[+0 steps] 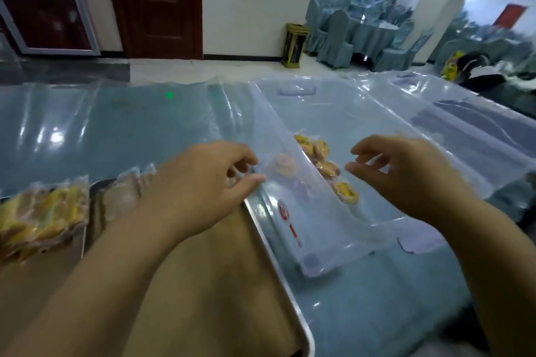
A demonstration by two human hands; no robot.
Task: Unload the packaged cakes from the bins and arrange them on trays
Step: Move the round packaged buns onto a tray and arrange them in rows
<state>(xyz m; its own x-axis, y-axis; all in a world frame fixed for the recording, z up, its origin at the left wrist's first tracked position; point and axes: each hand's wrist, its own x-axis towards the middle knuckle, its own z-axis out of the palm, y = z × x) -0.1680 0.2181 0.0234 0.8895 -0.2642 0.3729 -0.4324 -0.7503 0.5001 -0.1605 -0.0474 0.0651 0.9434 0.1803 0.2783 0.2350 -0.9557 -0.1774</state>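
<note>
My left hand hovers over the far right corner of a metal tray lined with brown paper. Its fingers curl against the thumb and seem to pinch a pale packaged cake, which is mostly hidden by the hand. A row of packaged cakes stands along the tray's far edge. My right hand hangs above a clear plastic bin with loosely curled fingers that hold nothing. Several yellow packaged cakes lie in the bin's near left part.
A second tray at the left carries a stack of yellow packaged cakes. Another clear bin stands to the right of the first. The table is covered in blue cloth under plastic sheet. Covered chairs stand in the room beyond.
</note>
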